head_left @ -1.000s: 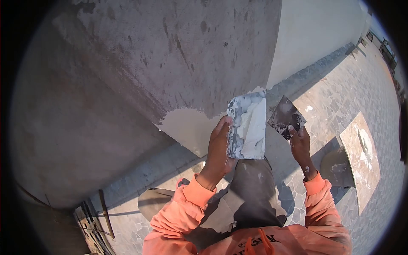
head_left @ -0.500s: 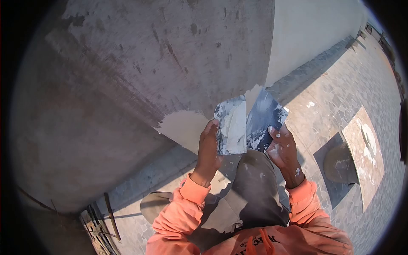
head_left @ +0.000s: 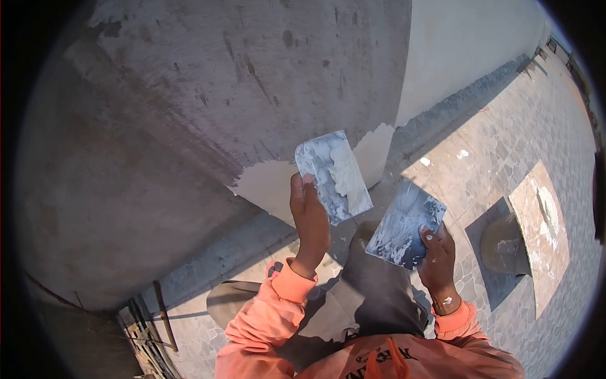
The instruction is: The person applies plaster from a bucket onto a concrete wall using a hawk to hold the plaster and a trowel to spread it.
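My left hand grips a flat metal putty blade by its left edge, raised near the wall. A thick ridge of white putty lies on that blade. Lower and to the right, my right hand pinches a second putty blade, its thumb on the upper face. This one carries only thin white smears. Ahead stands a grey wall with pale smooth patches along its lower edge, one left of the left blade and one right of it.
To the right, a putty-smeared board rests on a bucket-like container. Wooden strips lie at lower left. White blobs dot the stone-patterned floor. My bent knee is below the blades.
The two blades have moved apart. My left hand has lifted and tilted its blade toward the wall, and my right hand has dropped lower with its blade. Putty on the left blade looks more bunched.
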`<state>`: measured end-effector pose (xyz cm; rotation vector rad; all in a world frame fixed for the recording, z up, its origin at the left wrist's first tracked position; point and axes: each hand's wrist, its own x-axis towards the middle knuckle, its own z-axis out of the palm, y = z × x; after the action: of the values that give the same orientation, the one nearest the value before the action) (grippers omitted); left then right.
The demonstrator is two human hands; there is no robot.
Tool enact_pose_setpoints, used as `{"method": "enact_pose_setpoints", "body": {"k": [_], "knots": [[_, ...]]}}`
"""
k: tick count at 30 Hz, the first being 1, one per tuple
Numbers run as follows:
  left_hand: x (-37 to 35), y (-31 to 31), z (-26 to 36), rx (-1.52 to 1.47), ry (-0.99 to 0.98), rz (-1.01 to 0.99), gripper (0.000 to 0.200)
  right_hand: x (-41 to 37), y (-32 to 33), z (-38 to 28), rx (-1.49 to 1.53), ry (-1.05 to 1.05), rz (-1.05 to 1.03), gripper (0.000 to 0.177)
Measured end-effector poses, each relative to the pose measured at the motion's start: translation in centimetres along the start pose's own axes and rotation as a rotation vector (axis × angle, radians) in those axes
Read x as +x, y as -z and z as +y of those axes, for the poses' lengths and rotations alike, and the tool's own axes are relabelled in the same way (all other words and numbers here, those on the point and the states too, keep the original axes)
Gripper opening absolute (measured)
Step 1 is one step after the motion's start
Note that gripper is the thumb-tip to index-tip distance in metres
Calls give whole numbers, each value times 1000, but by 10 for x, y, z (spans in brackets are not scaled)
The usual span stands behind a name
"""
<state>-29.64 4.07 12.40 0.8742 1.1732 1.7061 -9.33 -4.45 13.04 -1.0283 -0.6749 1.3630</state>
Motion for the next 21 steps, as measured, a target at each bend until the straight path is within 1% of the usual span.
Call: {"method": "enact_pose_setpoints", "body": {"k": [2, 5, 8, 11, 14, 16, 17, 18, 20, 21], "knots": [[-7, -5, 8, 292, -209, -2, 23, -4, -4, 14, 60, -53, 18, 27], [-13, -11, 7, 383, -320, -7, 23, -3, -21, 24, 134, -106, 86, 22], [-19, -12, 8, 467, -404, -24, 20, 1, -26, 31, 190, -103, 85, 19], [-23, -11, 8, 565, -537, -50, 17, 2, -35, 21, 229, -112, 85, 17], [-29, -8, 4, 569, -493, -80, 14, 5, -30, 19, 193, -189, 64, 16], [-29, -9, 3, 591, -533, -77, 15, 6, -25, 23, 91, -106, 63, 15], [-29, -9, 2, 605, -552, -75, 16, 5, -25, 24, 86, -91, 69, 15], [-29, -8, 3, 581, -524, -63, 15, 5, -26, 25, 82, -77, 76, 14], [-28, -8, 8, 531, -469, -39, 15, 6, -32, 22, 150, -112, 101, 14], [-26, -8, 10, 510, -482, -28, 13, 6, -35, 20, 177, -137, 114, 14]]}}
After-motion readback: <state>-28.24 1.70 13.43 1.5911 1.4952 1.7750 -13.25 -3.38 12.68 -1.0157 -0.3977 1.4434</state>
